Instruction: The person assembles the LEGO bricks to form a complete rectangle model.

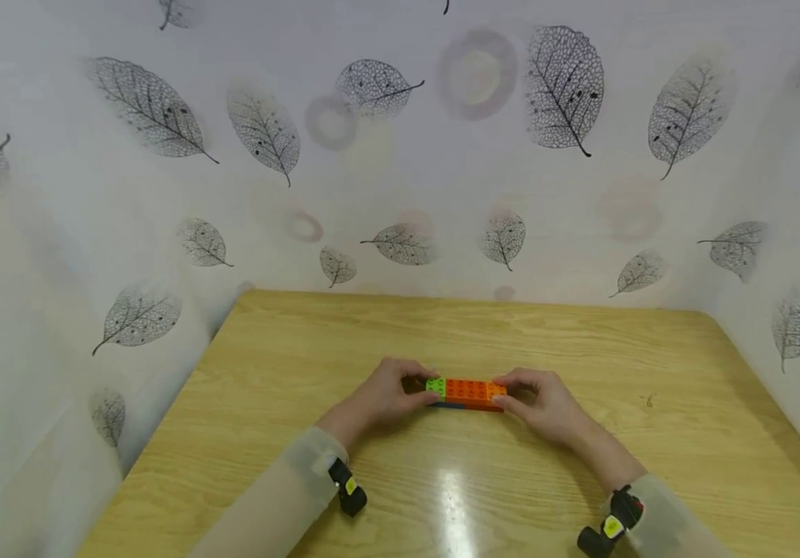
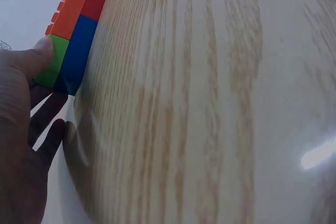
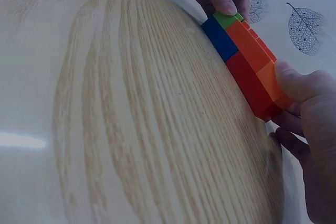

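A two-layer bar of toy building bricks (image 1: pixel 466 390) lies on the table, its studs facing up. On top run a green brick (image 2: pixel 54 61), an orange-red brick (image 3: pixel 249 44) and a lighter orange brick (image 3: pixel 273 82). Below them are a blue brick (image 2: pixel 79 53) and a red brick (image 3: pixel 249 82). My left hand (image 1: pixel 389 393) pinches the green end between thumb and fingers. At the opposite end, my right hand (image 1: pixel 548 404) grips the lighter orange brick the same way. The far side of the bar is partly hidden by the fingers.
The wooden table (image 1: pixel 330 333) has a shiny light reflection near its front. A pale cloth with a leaf print (image 1: pixel 442 170) hangs behind and at both sides. Small black cameras (image 1: pixel 350 488) are strapped over the sleeves at both wrists.
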The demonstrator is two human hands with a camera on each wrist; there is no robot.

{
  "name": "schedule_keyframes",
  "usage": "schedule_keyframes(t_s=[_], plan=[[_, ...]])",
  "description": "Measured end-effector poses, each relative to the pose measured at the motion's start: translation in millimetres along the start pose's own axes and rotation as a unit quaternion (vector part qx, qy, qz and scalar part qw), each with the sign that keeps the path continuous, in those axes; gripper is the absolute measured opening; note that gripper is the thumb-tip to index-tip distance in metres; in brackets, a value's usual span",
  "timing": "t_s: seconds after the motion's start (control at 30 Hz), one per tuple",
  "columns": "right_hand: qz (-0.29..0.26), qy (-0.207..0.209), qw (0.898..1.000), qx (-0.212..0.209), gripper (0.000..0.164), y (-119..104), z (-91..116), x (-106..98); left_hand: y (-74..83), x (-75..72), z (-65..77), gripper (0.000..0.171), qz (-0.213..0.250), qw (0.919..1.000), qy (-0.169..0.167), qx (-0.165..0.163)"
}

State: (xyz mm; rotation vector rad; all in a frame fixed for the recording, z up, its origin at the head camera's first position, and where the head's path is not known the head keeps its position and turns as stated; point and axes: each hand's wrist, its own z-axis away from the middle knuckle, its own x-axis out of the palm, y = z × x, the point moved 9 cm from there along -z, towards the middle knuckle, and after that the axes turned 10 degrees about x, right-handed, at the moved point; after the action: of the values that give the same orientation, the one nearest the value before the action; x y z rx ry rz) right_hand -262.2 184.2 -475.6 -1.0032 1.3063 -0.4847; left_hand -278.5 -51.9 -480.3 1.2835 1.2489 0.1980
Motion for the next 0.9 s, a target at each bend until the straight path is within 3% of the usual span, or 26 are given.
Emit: schedule_keyframes(t_s=[0.53, 0.9], plan=[[-0.001, 0.001, 1.0, -0.01, 0.021, -2.6, 2.2, 2.4, 0.5, 0.0, 5.5, 0.035, -0.022, 0.9997, -0.003, -0.007], [0.007, -0.018, 0.999, 0.029, 0.024, -0.4, 2.9, -1.6, 6.2, 2.4, 2.9, 0.036, -0.037, 0.9988, -0.011, 0.03]])
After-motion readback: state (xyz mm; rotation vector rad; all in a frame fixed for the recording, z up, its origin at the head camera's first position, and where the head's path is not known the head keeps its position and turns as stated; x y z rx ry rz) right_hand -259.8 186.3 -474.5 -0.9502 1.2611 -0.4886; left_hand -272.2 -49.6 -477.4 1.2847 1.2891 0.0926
